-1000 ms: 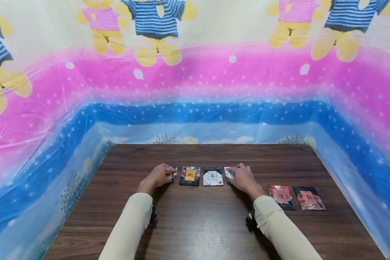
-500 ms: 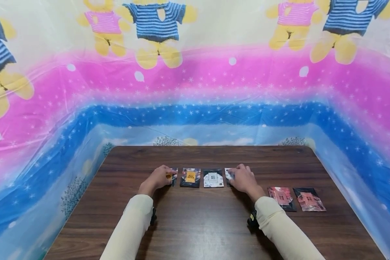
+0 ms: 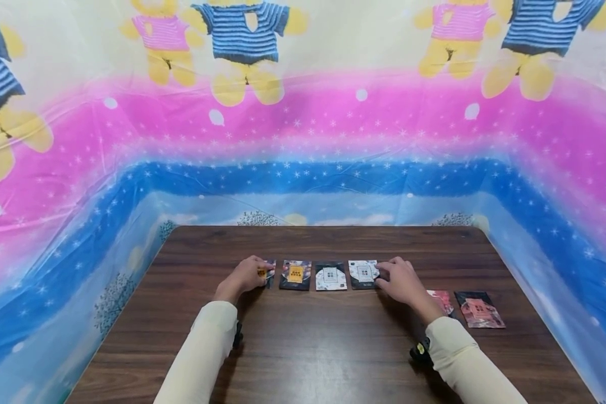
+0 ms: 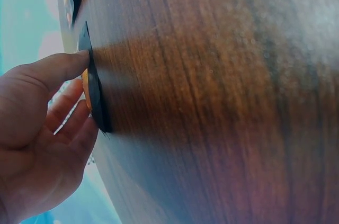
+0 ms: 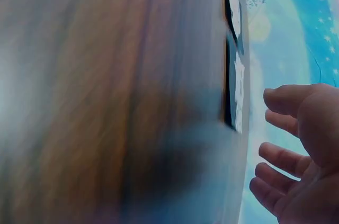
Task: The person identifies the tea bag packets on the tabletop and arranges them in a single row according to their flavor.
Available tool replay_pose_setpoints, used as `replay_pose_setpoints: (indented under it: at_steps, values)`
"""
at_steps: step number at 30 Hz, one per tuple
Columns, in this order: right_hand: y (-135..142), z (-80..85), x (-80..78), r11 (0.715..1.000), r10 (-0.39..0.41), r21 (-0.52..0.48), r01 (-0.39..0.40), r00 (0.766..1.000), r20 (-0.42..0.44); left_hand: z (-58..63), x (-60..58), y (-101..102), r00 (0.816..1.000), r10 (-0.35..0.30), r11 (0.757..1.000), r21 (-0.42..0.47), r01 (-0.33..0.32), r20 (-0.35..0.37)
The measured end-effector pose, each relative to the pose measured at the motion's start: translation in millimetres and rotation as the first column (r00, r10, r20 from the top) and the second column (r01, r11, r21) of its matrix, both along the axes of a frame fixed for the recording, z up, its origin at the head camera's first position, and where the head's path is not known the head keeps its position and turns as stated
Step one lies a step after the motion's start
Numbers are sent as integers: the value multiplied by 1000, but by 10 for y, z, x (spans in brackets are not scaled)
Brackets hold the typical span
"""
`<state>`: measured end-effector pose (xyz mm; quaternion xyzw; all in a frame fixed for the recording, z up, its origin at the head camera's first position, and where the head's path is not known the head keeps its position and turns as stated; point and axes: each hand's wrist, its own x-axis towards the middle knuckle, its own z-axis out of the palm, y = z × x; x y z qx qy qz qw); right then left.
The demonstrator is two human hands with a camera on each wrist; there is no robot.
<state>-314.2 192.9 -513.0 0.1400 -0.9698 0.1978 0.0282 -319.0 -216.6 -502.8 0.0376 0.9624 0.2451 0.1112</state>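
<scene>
Sachets with printed labels lie flat in a row across the table. My left hand [image 3: 247, 279] holds the leftmost sachet [image 4: 94, 83] by its edges, thumb on one side and fingers on the other. In the head view that hand covers much of this orange-labelled sachet. Beside it is another orange-labelled sachet [image 3: 295, 274], then a white-labelled sachet [image 3: 330, 276]. My right hand [image 3: 401, 280] is beside the right end of the row, near a second white-labelled sachet [image 3: 362, 274]. In the right wrist view, its fingers [image 5: 280, 158] are spread and hold nothing, apart from that sachet [image 5: 236, 89].
Two red-labelled sachets lie farther right and nearer on the brown wooden table [image 3: 303, 348]; the right forearm partly covers one red-labelled sachet [image 3: 440, 300], while the other red-labelled sachet [image 3: 480, 310] shows whole. A printed curtain [image 3: 303, 134] surrounds the table's far and side edges.
My right hand has let go of the right-hand white-labelled sachet and moved right, uncovering its label and partly covering a red-labelled sachet. My left hand stays in place.
</scene>
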Motion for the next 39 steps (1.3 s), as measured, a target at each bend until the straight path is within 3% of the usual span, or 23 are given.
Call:
replay_pose_setpoints:
  at_steps: [10, 17, 22, 26, 34, 39]
  values:
    - [438, -109, 248, 1000, 18, -7, -19, 999, -26, -37, 31, -5, 1000, -13, 1000, -3, 13, -5]
    - [782, -167, 420, 998, 13, 63, -14, 1000, 8, -36, 28, 11, 1000, -17, 1000, 6, 18, -7]
    - [921, -197, 520, 994, 38, 108, -35, 999, -26, -34, 14, 17, 1000, 3, 1000, 5, -3, 0]
    - [958, -195, 569, 994, 3, 106, 3, 998, -57, -36, 14, 15, 1000, 2, 1000, 6, -2, 5]
    - [859, -238, 656, 977, -180, 114, 179, 984, -6, -34, 19, 13, 1000, -8, 1000, -1, 8, -2]
    - [808, -205, 642, 977, -186, 107, 186, 983, -5, 2, 1, 11, 1000, 12, 1000, 14, -12, 12]
